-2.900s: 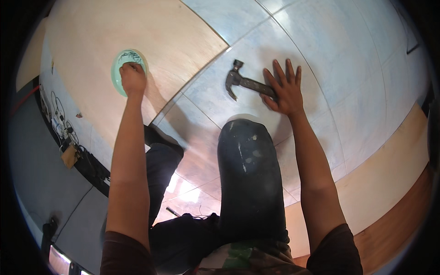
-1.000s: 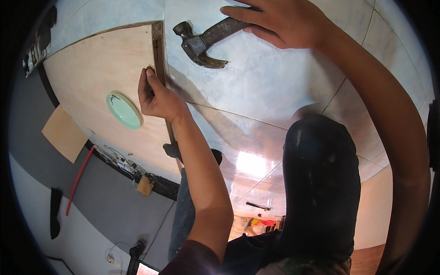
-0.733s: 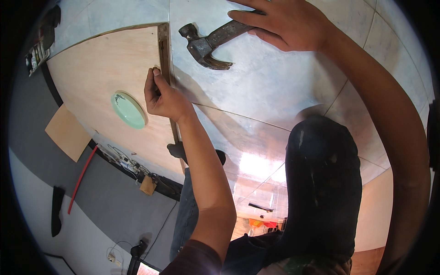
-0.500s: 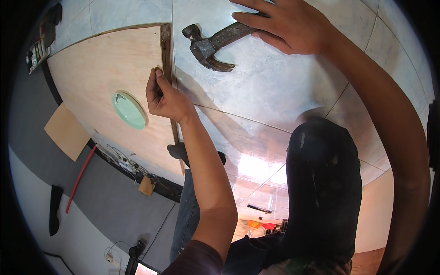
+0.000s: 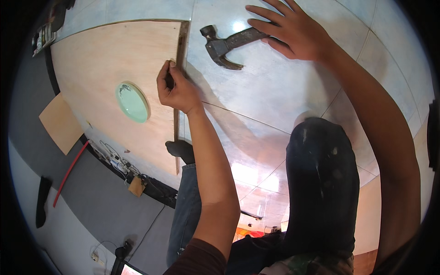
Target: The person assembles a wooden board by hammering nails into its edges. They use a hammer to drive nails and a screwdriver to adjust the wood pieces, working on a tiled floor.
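I had the left hand (image 5: 179, 94) at the right edge of the board (image 5: 91, 64), a pale, smooth sheet with faint wood grain and a darker brown side. Its thumb and forefinger were pinched narrow; from my end I could not tell what, if anything, sat between the tips. The right hand (image 5: 298, 34) was spread wide, palm down, above the glossy bluish-white tiles (image 5: 275, 82), with the handle of the hammer (image 5: 220, 47) between thumb and forefinger, not gripped in the fist. The hammer lay right of the board, its dark metal scuffed, its claw curved, its handle speckled. On the board, left of the left hand, I saw the dish (image 5: 133, 107), mint green, shiny and oval through the fisheye, with thin dark slivers (image 5: 124, 88) gathered at its far end. The trousers (image 5: 321, 151) were dark cloth with pale smears. Any print on the small items (image 5: 43, 39) at upper left was too blurred for me to read
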Demonstrator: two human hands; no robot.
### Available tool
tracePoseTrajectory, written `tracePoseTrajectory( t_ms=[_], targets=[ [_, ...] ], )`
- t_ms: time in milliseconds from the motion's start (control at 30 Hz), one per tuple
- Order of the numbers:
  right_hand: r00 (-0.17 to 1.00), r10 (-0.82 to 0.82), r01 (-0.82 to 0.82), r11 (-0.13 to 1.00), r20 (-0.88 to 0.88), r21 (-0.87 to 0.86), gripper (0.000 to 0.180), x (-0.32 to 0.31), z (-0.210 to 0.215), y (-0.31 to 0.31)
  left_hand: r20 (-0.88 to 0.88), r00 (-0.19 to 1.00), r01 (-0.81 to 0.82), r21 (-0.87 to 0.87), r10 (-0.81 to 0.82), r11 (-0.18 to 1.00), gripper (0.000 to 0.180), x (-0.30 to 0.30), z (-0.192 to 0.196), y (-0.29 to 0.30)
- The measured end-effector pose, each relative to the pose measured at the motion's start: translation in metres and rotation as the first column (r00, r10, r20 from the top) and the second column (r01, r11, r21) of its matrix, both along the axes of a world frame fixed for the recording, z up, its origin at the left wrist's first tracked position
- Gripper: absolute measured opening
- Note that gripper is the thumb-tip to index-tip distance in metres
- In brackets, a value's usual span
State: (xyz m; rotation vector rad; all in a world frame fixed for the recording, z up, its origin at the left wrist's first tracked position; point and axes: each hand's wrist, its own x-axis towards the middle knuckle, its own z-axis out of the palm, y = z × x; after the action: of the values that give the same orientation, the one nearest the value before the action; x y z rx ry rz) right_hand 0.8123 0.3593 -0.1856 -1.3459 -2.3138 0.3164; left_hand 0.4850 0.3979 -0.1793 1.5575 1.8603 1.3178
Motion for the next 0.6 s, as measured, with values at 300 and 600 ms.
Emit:
tracePoseTrajectory(
  t_ms=[300, 600],
  targets=[
    [0.999, -0.007, 0.010, 0.997, -0.032, 0.074, 0.044, 0.004, -0.010, -0.009, 0.009, 1.000, 0.011, 0.042, -0.011, 0.999, 0.015, 0.007, 0.000, -0.002],
    [0.999, -0.002, 0.002, 1.000, -0.041, 0.024, 0.043, 0.002, -0.009, -0.006, 0.037, 0.999, 0.006, 0.051, -0.008, 0.999, 0.014, 0.002, -0.002, -0.002]
  ],
)
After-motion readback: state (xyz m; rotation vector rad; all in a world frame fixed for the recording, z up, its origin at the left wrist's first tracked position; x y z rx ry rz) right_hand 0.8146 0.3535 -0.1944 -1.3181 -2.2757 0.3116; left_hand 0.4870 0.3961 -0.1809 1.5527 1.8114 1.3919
